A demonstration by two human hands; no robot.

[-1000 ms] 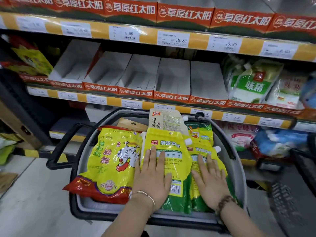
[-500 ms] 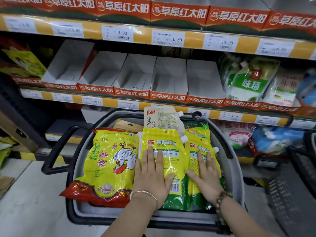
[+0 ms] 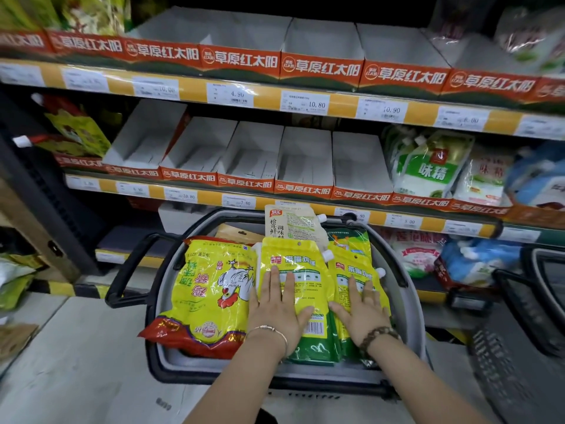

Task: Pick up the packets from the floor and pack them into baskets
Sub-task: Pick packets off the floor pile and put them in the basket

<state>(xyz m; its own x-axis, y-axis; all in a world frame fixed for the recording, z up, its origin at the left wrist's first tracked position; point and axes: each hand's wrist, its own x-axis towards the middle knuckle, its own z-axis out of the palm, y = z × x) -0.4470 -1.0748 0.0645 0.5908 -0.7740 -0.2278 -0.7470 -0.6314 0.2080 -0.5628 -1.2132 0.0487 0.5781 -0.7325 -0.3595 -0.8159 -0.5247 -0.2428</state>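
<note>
A grey basket (image 3: 406, 304) with black rim and handle stands on the floor in front of the shelves, filled with packets. A big yellow chicken packet (image 3: 201, 289) lies on its left side. My left hand (image 3: 276, 313) presses flat on a yellow-green spouted pouch (image 3: 293, 258) in the middle. My right hand (image 3: 362, 315) lies flat on a second yellow-green pouch (image 3: 351, 267) at the right. A white pouch (image 3: 290, 223) sticks up behind them.
Shelves with orange-fronted white display boxes (image 3: 250, 157) rise behind the basket. White and blue bags (image 3: 431, 166) fill the right shelf. A second dark basket (image 3: 538, 289) sits at the right edge. Loose packets (image 3: 15, 280) lie at the far left on the pale floor (image 3: 76, 362).
The view has tilted upward, so more shelf shows. Both hands stay flat on the pouches, shifted slightly with the basket contents.
</note>
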